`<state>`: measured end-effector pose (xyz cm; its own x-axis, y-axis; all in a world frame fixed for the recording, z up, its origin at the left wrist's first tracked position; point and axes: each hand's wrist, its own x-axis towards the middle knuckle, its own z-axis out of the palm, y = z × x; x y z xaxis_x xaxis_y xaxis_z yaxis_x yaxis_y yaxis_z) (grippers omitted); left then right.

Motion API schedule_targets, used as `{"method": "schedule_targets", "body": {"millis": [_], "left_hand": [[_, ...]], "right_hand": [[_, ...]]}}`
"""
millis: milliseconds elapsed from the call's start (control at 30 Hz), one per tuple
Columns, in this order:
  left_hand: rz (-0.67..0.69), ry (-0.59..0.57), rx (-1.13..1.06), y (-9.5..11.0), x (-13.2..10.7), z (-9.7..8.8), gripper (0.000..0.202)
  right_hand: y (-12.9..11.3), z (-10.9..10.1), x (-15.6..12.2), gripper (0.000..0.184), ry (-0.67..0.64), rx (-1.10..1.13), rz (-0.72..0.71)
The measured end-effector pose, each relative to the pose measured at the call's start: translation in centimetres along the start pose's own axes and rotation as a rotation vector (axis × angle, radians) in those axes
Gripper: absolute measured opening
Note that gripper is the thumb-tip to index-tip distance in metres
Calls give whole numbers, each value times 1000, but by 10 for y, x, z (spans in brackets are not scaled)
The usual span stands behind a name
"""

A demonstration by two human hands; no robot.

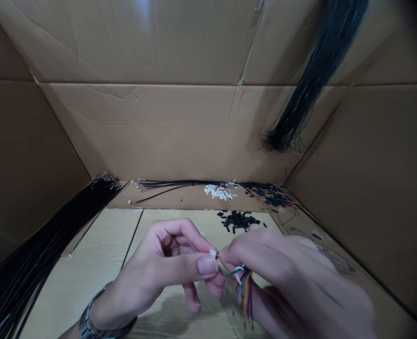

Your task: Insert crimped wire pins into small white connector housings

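White connector sits above the tabletop, pinched in the left hand between thumb and forefinger; right hand grasps coloured wires just beside it. Cardboard enclosure contains small black pieces, white pieces farther back, black cable bundle at left.

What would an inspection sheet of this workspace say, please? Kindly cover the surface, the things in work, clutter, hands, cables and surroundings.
Surface: pale tabletop with a dark seam.
Things in work: small white connector, red at one end; coloured wires close by.
Clutter: white pieces and short black pieces, loosely heaped beyond the hands.
Hands: left hand pinches the connector; right hand is close to it, grip partly hidden.
Cables: black bundle at left; dark strands at upper right.
Surroundings: cardboard walls, back and sides.
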<state>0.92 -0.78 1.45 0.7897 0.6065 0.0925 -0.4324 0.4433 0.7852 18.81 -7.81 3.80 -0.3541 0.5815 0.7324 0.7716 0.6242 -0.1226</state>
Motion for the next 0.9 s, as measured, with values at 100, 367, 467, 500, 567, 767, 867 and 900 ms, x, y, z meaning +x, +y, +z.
{"method": "schedule_targets", "body": {"millis": [100,367,467,500,567,767,867,900], "left_hand": [[6,-5,1,1,-2,-1,3],[-23,90,79,7,-5,7,13],[-7,98,113,7,-3,5,13],[7,96,131,7,-2,3,12],[48,95,171,8,0,0,9],[238,262,482,15,-1,0,11],[357,346,692,14,-3,3,9],[398,349,725,12,-3,4,8]], "right_hand": [[0,3,0,26,17,10,3],[0,6,2,23,51,72,29],[3,9,4,20,47,101,76],[5,11,5,21,58,130,87],[8,14,8,24,93,229,107],[7,15,15,28,126,434,284],[3,14,14,33,186,421,368],[3,14,12,35,189,431,390]]}}
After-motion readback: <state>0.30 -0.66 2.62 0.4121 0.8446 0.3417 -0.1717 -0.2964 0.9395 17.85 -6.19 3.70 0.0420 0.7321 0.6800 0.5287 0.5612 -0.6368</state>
